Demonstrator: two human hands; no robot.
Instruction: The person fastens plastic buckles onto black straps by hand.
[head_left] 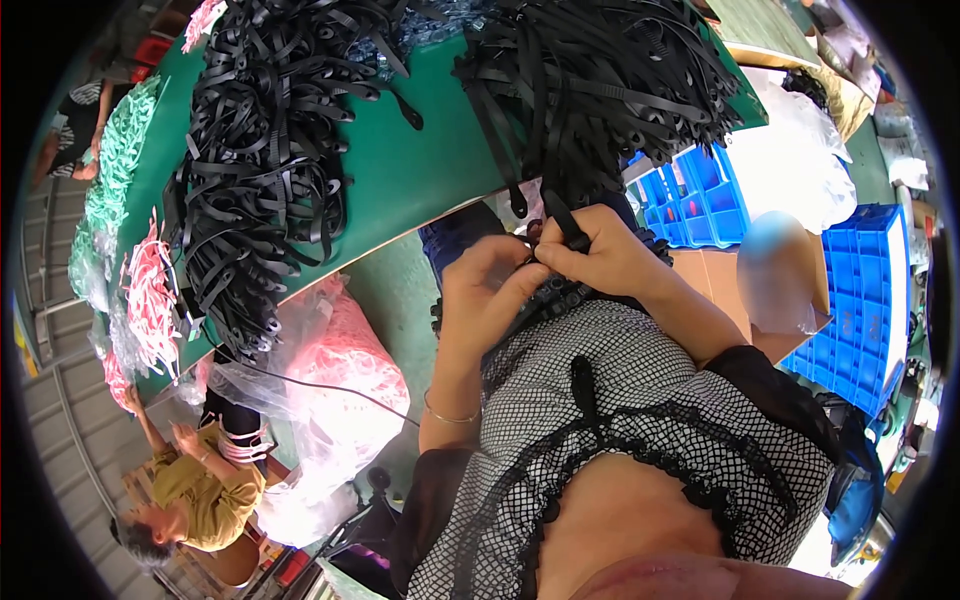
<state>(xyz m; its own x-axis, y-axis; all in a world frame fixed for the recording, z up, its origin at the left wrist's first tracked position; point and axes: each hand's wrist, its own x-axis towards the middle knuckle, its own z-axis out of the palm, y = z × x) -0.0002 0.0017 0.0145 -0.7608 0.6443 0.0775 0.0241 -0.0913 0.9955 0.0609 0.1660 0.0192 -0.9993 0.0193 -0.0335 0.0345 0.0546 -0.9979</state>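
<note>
Close to my body, below the table edge, both hands meet at their fingertips. My right hand [600, 252] is closed on a black strap [563, 220], which bends up from its fingers toward the table. Thumb and fingers of my left hand [485, 290] pinch together at the strap's end; the small dark piece between them is mostly hidden. Under the hands, several small black parts [565, 296] lie in my lap. Just beyond, a large heap of black straps [610, 85] hangs over the edge of the green table [400, 185].
A second strap heap [265, 150] covers the table's left, with clear small parts [435, 25] at the back. Pink pieces fill a plastic bag [340, 350] on the floor. Blue crates [855, 300] and a cardboard box [710, 285] stand right. Another person [205, 490] works at left.
</note>
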